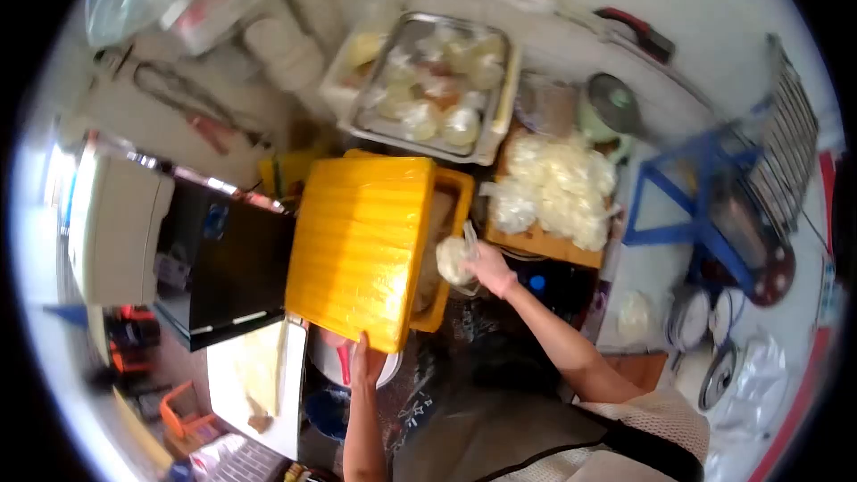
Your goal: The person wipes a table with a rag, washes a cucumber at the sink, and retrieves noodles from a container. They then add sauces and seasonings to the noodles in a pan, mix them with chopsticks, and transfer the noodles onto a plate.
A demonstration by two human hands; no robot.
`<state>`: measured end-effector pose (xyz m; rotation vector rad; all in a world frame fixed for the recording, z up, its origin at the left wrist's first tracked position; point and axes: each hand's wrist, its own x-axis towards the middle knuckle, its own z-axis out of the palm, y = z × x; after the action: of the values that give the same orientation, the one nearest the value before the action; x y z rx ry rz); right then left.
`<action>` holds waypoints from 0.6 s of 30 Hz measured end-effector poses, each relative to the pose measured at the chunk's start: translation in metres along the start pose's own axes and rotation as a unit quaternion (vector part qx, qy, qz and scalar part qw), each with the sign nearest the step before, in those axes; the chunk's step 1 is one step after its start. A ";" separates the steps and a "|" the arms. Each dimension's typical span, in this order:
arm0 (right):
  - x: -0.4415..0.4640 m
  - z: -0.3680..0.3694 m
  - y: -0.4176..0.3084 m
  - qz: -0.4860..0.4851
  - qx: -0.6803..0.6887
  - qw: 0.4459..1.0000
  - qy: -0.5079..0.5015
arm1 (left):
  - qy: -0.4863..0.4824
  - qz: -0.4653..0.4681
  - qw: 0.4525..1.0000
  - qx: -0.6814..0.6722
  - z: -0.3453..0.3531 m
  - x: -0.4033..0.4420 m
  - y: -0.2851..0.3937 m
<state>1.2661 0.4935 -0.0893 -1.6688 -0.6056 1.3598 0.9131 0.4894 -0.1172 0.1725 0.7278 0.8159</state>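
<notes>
My left hand (361,364) grips the near edge of a yellow plastic lid (357,250), which is tilted over a yellow tub (435,314). The tub's right side shows beyond the lid; something pale is inside, too blurred to name. In my right hand (491,270) is a small clear plastic bag (453,261) with whitish contents, held by its gathered top over the tub's right side. Right of the tub, a pile of similar pale bags (558,183) lies on a wooden board (544,243).
A metal tray (375,120) with several filled bags stands at the back. A green pot (594,120) is beside the pile, and a blue stand (665,201) is at the right. On the left are a black box (228,250) and a white board (286,393).
</notes>
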 end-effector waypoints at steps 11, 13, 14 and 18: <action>-0.386 -0.077 0.119 0.046 0.002 0.914 0.403 | -0.091 -0.388 0.620 0.676 0.036 0.069 0.032; -0.440 -0.054 0.142 0.055 0.156 0.819 0.549 | -0.200 -0.381 0.594 0.679 0.054 0.117 0.006; -0.457 -0.042 0.148 0.025 0.206 0.779 0.592 | -0.296 -0.299 0.524 0.740 0.079 0.127 -0.016; -0.515 -0.007 0.175 -0.006 0.261 0.631 0.731 | -0.441 -0.185 0.516 0.710 0.231 0.073 -0.174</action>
<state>1.1003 -0.0107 0.0302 -1.6191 0.6968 -0.1942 1.2022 0.4524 -0.0537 1.7428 0.2159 -0.5538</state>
